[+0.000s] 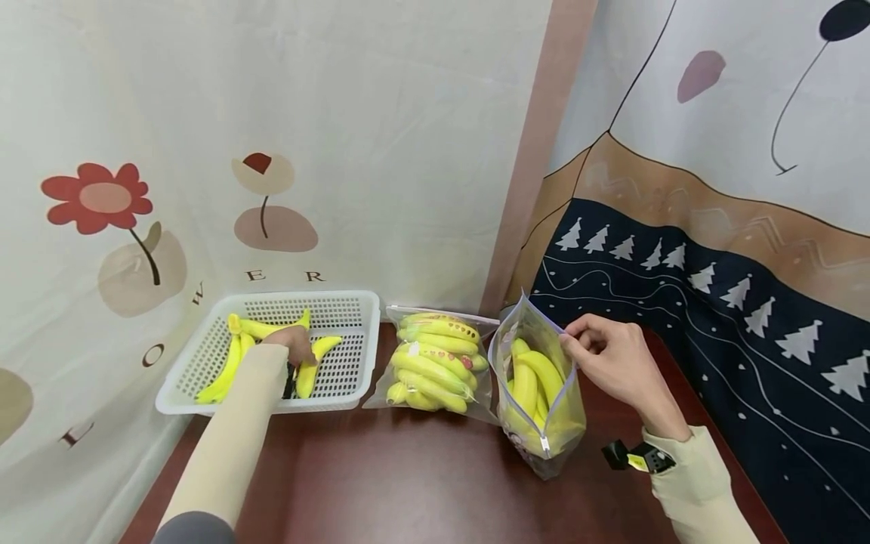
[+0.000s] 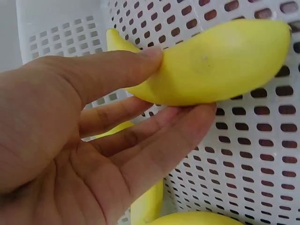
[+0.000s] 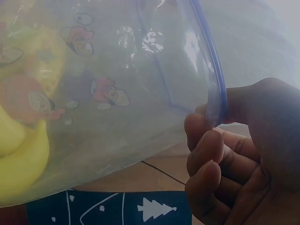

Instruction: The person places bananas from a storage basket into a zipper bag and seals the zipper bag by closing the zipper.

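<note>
In the left wrist view my left hand (image 2: 108, 126) pinches a yellow banana (image 2: 225, 61) between thumb and fingers, inside the white perforated basket (image 1: 370, 332). Other bananas (image 1: 227, 370) lie in the basket's left part. My right hand (image 1: 615, 359) pinches the blue-edged rim of a clear zip bag (image 1: 574, 423), whose mouth gapes upward. Several bananas (image 1: 526, 385) stand inside it. Seen from the right wrist, thumb and forefinger grip the blue zip strip (image 3: 211, 56), and small cartoon prints show on the bag's side.
Between basket and open bag lies another zip bag (image 1: 485, 400), filled with several bananas. Everything stands on a dark red-brown table (image 1: 408, 483). A printed cloth (image 1: 408, 151) hangs right behind, and a dark cloth with white trees (image 1: 741, 325) borders the right side.
</note>
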`<state>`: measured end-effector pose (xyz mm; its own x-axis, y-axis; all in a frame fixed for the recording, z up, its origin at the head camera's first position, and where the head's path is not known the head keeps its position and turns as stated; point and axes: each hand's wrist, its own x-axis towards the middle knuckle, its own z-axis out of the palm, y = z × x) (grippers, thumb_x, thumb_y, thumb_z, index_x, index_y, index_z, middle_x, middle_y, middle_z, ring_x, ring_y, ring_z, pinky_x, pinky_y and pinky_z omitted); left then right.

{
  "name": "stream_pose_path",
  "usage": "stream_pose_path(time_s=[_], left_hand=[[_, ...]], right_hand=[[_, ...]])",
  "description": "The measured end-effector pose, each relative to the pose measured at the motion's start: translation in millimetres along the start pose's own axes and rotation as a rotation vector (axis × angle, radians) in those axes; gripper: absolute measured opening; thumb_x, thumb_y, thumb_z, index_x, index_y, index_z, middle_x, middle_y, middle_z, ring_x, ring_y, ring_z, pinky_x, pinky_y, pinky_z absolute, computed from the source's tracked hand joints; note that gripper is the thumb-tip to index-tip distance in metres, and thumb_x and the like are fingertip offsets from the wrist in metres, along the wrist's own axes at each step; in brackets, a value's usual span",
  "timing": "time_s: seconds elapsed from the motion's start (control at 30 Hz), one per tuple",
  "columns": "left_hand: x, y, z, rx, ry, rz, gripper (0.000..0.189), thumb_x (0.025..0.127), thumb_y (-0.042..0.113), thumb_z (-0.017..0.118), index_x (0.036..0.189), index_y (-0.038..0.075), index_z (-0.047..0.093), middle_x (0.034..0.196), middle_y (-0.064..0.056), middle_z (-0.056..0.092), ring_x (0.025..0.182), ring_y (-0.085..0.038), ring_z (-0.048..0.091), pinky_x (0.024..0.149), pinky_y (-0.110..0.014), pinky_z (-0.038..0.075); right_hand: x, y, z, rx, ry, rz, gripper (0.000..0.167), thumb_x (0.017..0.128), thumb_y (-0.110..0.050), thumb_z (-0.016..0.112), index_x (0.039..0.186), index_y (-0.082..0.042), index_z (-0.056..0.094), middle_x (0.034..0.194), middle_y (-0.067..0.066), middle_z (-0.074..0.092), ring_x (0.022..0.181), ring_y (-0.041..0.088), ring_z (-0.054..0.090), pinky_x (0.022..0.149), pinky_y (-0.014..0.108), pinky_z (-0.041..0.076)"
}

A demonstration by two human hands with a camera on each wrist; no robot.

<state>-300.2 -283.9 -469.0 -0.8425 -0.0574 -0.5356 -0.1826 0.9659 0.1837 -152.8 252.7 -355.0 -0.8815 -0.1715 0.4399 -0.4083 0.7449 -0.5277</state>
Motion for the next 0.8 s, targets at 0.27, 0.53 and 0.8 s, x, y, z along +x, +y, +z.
stream_pose_path(time_s=[0.27, 0.53, 0.8], left_hand=[[-5.0, -3.6, -4.4, -0.055, 0.002, 0.041, 0.045, 0.084, 0.013, 0.077, 0.120, -0.010, 0.064, 0.086, -0.012, 0.068, 0.079, -0.023, 0.062, 0.069, -0.033, 0.054], [-12.3, -4.2, -10.1, -0.217, 0.013, 0.162, 0.012, 0.089, 0.010, 0.069, 0.083, 0.001, 0.065, 0.085, -0.014, 0.070, 0.070, -0.022, 0.071, 0.067, -0.033, 0.063], [-22.2, 4.5, -12.8, -0.292, 0.059, 0.213, 0.024, 0.091, 0.017, 0.071, 0.100, -0.004, 0.063, 0.096, -0.017, 0.069, 0.077, -0.023, 0.073, 0.071, -0.035, 0.064]], right_hand=[[0.3, -1.2, 0.4, -0.004, -0.001, -0.002, 0.006, 0.093, -0.012, 0.073, 0.088, -0.014, 0.071, 0.062, -0.007, 0.060, 0.053, 0.007, 0.050, 0.046, 0.023, 0.039], [0.4, -0.1, -0.7, -0.008, 0.004, -0.007, 0.006, 0.093, -0.012, 0.074, 0.088, -0.013, 0.071, 0.062, -0.006, 0.060, 0.053, 0.007, 0.050, 0.046, 0.023, 0.040], [-0.5, 0.5, -0.5, -0.005, 0.004, -0.001, 0.006, 0.093, -0.012, 0.074, 0.088, -0.013, 0.071, 0.062, -0.006, 0.061, 0.053, 0.007, 0.050, 0.045, 0.024, 0.039]])
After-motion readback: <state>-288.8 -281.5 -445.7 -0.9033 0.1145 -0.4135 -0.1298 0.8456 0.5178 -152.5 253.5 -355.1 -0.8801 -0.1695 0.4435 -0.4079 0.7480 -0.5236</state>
